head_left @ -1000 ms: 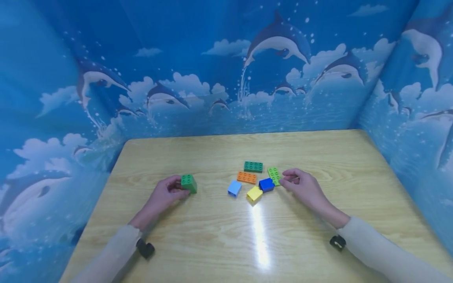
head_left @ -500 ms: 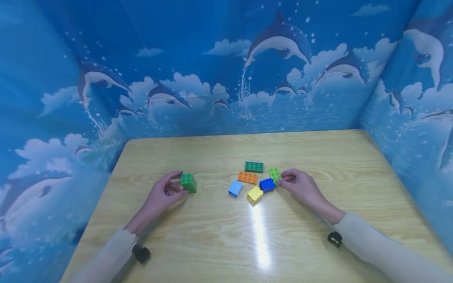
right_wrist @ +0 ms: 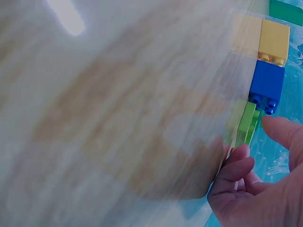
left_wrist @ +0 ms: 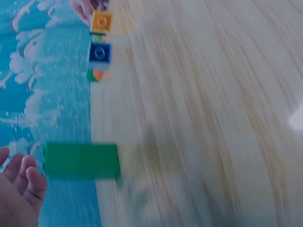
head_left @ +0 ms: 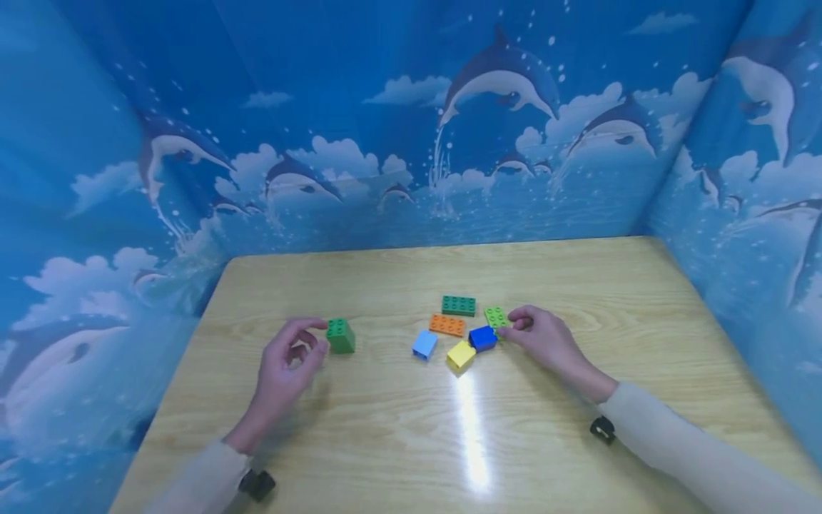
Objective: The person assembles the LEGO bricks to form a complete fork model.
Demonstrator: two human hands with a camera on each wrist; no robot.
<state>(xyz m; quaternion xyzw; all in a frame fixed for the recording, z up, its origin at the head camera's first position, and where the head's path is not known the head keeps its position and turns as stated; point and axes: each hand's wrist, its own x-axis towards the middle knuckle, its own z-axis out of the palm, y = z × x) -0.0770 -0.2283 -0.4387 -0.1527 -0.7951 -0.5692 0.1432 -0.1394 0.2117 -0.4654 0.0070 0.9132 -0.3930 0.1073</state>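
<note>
We see a dolphin-printed backdrop (head_left: 398, 143) behind a wooden table (head_left: 366, 435). Over it we find the left hand (head_left: 279, 373), fingers loosely parted and holding nothing, and the right hand (head_left: 550, 344), thumb and fingers narrowly spaced. Just beside the left fingertips stands a green stack (head_left: 342, 338). Well apart from it lie the longer bricks: dark green brick (head_left: 459, 307), orange brick (head_left: 447, 325) and lime brick (head_left: 495, 315), its near end at the right fingertips; whether they grip it, we cannot tell. Nearer us sit the smaller light blue brick (head_left: 424, 345), yellow brick (head_left: 460, 355) and dark blue brick (head_left: 482, 339)

Right hand (right_wrist: 270, 195) near lime-green brick (right_wrist: 245, 124)
</note>
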